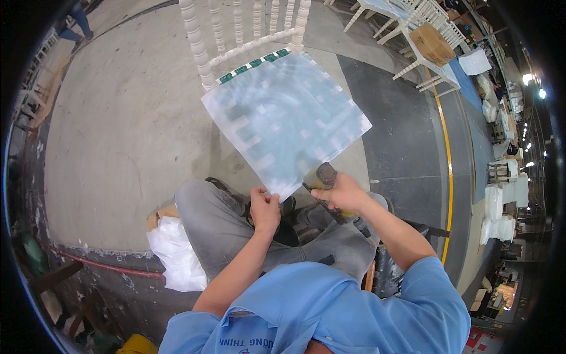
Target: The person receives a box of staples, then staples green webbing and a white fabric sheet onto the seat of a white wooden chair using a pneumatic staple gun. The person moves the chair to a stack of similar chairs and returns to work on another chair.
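In front of me stands a white chair with turned spindles in its back. A thin, translucent whitish sheet lies over its seat, one corner pointing toward me. Green patches on the seat show along the rear edge. My left hand is closed, thumb and fingers pinching the sheet's near corner. Wrapped in my right hand is a dark and yellowish staple gun, held close to the sheet's near right edge. Its lower part is partly hidden by my fingers.
White plastic sheets lie by my left knee. More white chairs and a cardboard box stand at the far right. A yellow line runs along the floor. Another person is at the far left.
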Motion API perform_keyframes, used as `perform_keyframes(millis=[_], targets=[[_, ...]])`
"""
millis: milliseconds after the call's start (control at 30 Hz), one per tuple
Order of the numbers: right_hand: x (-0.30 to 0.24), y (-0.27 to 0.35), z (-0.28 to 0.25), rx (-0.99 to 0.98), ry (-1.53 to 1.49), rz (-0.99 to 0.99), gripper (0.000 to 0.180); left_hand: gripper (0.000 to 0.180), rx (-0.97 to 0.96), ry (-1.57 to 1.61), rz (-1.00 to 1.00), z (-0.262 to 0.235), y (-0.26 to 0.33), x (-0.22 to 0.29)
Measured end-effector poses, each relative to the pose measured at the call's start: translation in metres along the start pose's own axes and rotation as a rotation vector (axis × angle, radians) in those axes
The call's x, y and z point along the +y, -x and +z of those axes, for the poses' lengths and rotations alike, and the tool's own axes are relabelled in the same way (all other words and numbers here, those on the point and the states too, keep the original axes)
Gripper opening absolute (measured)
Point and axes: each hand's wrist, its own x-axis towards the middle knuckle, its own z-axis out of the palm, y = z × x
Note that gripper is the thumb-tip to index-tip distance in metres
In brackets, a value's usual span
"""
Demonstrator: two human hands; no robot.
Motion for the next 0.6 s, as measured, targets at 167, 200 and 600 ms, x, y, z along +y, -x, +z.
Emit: perform_keyframes(millis=[167, 200, 600], targets=[[-0.007, 0.001, 0.015, -0.015, 0.024, -0.008, 0.051, 0.042, 0.004, -0.01, -0.03, 0.005, 0.005, 0.007], [-0.006, 0.002, 0.017, -0.016, -0.004, -0.028, 0.051, 0.042, 0.002, -0.013, -0.024, 0.006, 0.005, 0.008], [0.064, 0.189, -0.08, 0.64, -0.675, -0.057, 0.04, 0.044, -0.123, 0.123, -0.055, -0.015, -0.008, 0.013]])
